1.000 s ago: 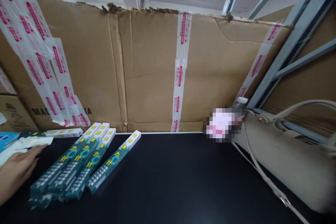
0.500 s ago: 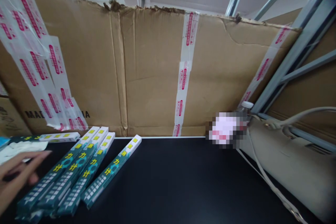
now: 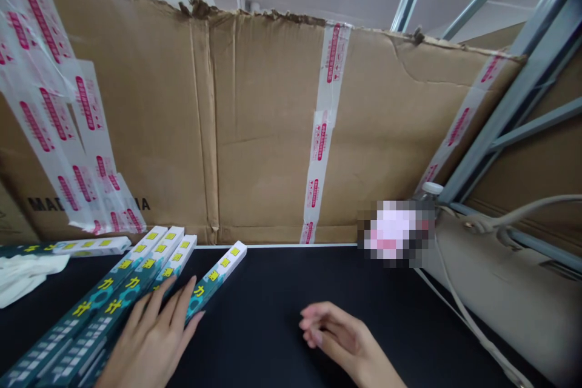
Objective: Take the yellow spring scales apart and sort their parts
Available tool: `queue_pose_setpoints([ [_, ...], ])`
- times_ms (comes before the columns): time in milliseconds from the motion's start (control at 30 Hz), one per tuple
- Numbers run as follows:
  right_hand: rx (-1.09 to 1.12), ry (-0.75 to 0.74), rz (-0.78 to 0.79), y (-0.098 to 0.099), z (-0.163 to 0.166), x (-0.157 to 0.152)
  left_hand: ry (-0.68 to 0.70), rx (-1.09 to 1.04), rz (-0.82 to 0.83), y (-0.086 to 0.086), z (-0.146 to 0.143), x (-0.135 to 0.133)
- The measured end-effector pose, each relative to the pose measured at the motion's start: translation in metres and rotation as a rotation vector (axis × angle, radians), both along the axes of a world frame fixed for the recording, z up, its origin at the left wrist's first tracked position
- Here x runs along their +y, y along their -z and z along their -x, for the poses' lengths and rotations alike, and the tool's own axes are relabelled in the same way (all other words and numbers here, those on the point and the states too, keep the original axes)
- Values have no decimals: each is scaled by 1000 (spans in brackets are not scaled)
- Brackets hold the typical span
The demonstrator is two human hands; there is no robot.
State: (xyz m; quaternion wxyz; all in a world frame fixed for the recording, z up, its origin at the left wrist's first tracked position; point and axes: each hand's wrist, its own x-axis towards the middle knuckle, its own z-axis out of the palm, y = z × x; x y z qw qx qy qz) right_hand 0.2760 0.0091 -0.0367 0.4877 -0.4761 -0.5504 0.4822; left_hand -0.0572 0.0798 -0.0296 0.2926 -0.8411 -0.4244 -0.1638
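Several long green and white boxes with yellow characters lie side by side on the black table at the left. My left hand rests flat on top of them, fingers stretched out and slightly apart. My right hand hovers over bare table to the right of the boxes, fingers loosely curled with nothing in them that I can see. One more such box lies crosswise at the far left.
A tall taped cardboard sheet stands along the table's far edge. A beige bag with straps lies at the right beside a metal frame. White cloth or paper lies at the far left. A bottle cap shows behind a blurred patch.
My left hand moved right from the table's left edge onto the row of boxes. My right hand came into view over the middle of the table. The view tilted slightly.
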Motion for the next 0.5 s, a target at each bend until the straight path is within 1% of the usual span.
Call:
queue_pose_setpoints([
  [133,-170,31,-120,-5,16,26,40,7,8,11,8,2],
  [200,-198,65,-159,-7,24,39,98,13,26,18,9,1],
  [267,-215,83,-186,-8,29,49,138,7,21,21,5,1],
  [367,-297,46,-230,-7,31,54,142,-53,-49,17,-2,0],
  [433,-443,-1,-257,-7,31,52,154,-102,-97,11,-1,-1],
  [500,-613,-46,-299,-7,31,48,141,-153,-98,2,10,1],
])
